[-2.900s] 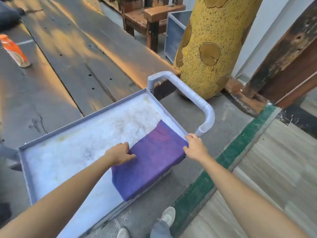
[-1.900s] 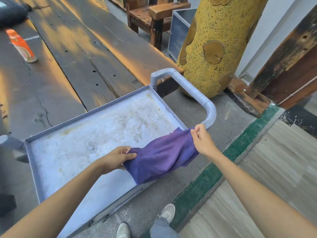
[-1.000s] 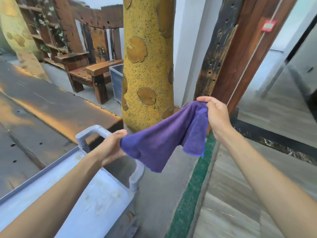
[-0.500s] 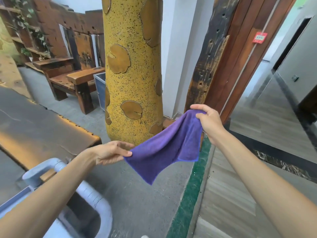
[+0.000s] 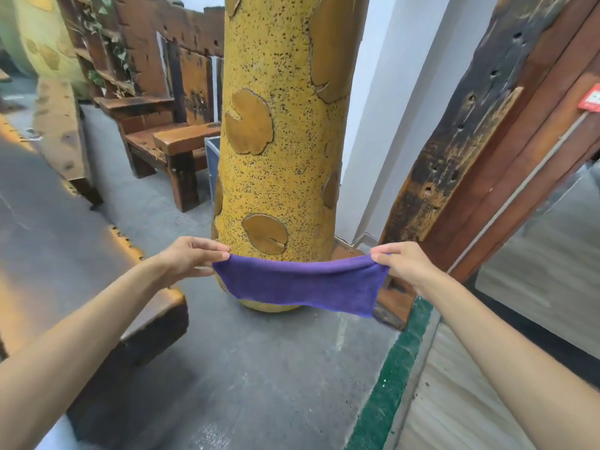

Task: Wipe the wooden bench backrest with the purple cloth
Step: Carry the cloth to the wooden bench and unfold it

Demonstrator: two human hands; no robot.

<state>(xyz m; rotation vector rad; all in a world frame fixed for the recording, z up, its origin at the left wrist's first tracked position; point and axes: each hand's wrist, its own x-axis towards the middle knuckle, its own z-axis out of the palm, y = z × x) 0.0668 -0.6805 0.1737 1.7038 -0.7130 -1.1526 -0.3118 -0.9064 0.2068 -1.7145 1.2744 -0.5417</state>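
Purple cloth, one, being held stretched by two hands: left hand and right hand each being pinched shut on a top corner; one yellow pillar behind.

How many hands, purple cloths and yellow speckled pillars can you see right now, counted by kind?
Hands: 2, left hand and right hand
Purple cloth: 1
Yellow speckled pillar: 1
Total: 4
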